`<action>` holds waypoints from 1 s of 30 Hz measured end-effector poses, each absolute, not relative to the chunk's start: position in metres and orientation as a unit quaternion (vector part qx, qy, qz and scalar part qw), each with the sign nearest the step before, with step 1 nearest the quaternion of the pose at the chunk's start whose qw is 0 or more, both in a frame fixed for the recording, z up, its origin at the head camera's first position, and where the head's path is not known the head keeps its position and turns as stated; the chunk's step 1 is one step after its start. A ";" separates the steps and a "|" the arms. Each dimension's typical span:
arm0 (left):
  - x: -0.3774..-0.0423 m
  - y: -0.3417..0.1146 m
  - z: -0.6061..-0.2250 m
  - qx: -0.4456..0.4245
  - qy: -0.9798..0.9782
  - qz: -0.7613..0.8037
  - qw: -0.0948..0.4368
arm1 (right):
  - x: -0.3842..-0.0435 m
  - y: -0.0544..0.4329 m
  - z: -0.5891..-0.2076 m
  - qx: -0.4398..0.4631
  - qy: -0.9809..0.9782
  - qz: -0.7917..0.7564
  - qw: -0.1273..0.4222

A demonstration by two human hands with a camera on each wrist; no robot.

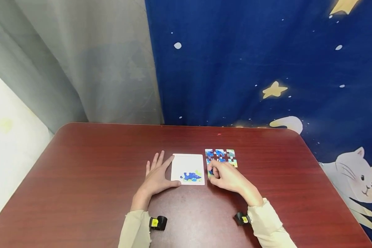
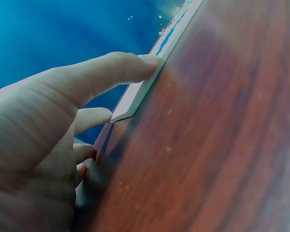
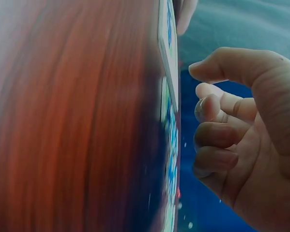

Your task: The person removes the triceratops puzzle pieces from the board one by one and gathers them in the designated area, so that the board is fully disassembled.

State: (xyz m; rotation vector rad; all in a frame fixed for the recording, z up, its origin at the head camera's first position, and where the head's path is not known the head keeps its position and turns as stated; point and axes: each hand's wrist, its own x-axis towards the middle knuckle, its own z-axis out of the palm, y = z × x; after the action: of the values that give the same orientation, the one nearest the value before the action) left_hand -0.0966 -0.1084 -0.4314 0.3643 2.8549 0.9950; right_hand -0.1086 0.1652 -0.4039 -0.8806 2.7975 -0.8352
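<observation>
A white puzzle tray [image 1: 186,163] lies on the table, with joined blue and green jigsaw pieces [image 1: 192,176] in its lower right part. My left hand [image 1: 156,179] spans the tray's left side, fingers extended; the thumb touches the near left corner, and the index fingertip is at the far left corner. My right hand [image 1: 227,175] is over the loose pieces just right of the tray, fingers bent. In the right wrist view, a gap shows between its thumb [image 3: 217,65] and index finger, with nothing between them. A blue-green piece [image 1: 210,174] shows partly under that hand.
Loose jigsaw pieces [image 1: 220,152] lie in rows right of the tray, some partly hidden by the right hand. The dark red wooden table [image 1: 96,179] extends around everything, with a grey curtain [image 1: 117,69] and a blue curtain [image 1: 220,69] behind its far edge.
</observation>
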 end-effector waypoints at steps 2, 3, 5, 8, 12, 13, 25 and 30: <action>-0.097 -0.108 -0.431 0.122 0.936 0.325 0.049 | -0.108 0.159 -0.402 -0.297 0.914 -0.272 0.044; -0.097 -0.108 -0.431 0.122 0.937 0.325 0.049 | -0.108 0.155 -0.402 -0.303 0.913 -0.271 0.043; -0.097 -0.107 -0.430 0.120 0.937 0.323 0.048 | -0.108 0.148 -0.401 -0.312 0.911 -0.267 0.042; -0.096 -0.107 -0.430 0.115 0.938 0.324 0.047 | -0.109 0.137 -0.402 -0.325 0.909 -0.257 0.042; -0.095 -0.107 -0.430 0.113 0.938 0.325 0.045 | -0.110 0.125 -0.402 -0.330 0.915 -0.230 0.042; -0.096 -0.107 -0.430 0.112 0.938 0.325 0.045 | -0.110 0.123 -0.402 -0.329 0.916 -0.225 0.044; -0.096 -0.108 -0.431 0.116 0.937 0.325 0.047 | -0.109 0.117 -0.404 -0.319 0.914 -0.238 0.082; -0.096 -0.107 -0.431 0.116 0.938 0.323 0.046 | -0.111 0.118 -0.403 -0.313 0.910 -0.251 0.102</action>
State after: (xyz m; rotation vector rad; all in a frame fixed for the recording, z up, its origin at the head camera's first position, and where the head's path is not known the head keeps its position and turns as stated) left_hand -0.0962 -0.1072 -0.4310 0.3535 2.8642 0.9860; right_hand -0.1110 0.1176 -0.4029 -0.9232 2.6878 -0.7411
